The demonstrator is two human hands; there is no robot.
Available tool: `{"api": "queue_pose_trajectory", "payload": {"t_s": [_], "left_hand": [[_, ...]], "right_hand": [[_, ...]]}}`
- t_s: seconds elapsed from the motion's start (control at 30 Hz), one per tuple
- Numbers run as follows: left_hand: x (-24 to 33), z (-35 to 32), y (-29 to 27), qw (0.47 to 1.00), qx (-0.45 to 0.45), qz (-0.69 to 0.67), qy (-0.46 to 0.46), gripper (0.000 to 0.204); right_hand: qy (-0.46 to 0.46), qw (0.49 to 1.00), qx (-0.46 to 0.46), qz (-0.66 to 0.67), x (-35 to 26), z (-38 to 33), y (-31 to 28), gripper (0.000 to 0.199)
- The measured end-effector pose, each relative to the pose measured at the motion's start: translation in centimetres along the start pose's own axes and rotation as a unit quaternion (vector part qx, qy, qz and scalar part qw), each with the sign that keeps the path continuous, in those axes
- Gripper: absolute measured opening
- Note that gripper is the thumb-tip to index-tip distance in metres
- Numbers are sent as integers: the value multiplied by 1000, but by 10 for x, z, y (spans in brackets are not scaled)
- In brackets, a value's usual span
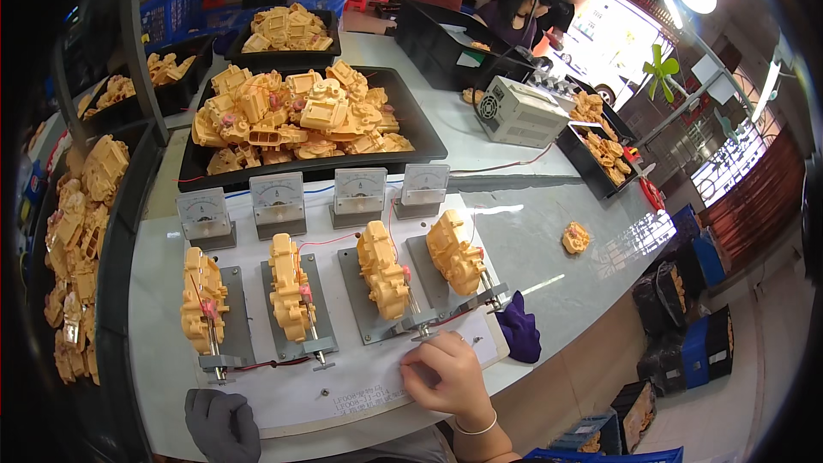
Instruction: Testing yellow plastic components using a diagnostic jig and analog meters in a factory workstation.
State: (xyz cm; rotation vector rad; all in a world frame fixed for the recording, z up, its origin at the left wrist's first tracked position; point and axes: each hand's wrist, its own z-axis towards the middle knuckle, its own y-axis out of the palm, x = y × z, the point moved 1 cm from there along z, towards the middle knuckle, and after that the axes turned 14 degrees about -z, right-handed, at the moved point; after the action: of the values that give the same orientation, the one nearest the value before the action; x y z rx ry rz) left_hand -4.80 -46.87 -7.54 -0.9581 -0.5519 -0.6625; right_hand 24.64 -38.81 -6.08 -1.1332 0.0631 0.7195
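Observation:
My left hand (222, 425), in a grey glove, rests curled at the board's near left edge; whatever its fingers may hold is hidden. My bare right hand (446, 375), a thin bracelet on its wrist, has thumb and fingertips pinched together over the white board (300, 394). It is just below the clamp handle (423, 336) of the third fixture; nothing shows in the pinch. Several fixtures stand in a row, each bearing a cream plastic gearbox-like housing, such as the leftmost (202, 302) and the rightmost (454, 253). Behind them stand clear-fronted needle meters (278, 204).
Behind the meters, a black tray (411, 124) is heaped with cream housings; another full tray (110, 291) is at left. A purple cloth (519, 330) lies right of the board. One loose housing (576, 238) sits farther right. A grey power unit (525, 111) and two people are beyond.

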Motion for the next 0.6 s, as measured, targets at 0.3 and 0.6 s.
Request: {"api": "queue_pose_trajectory", "payload": {"t_s": [0.3,0.6], "left_hand": [[8,4,-4,998,-48,28,-29,6],[7,5,-2,996,-53,54,-40,6]], "right_hand": [[3,1000,-2,-4,-1,0,0,9],[3,1000,5,-4,-1,1,0,10]]}}
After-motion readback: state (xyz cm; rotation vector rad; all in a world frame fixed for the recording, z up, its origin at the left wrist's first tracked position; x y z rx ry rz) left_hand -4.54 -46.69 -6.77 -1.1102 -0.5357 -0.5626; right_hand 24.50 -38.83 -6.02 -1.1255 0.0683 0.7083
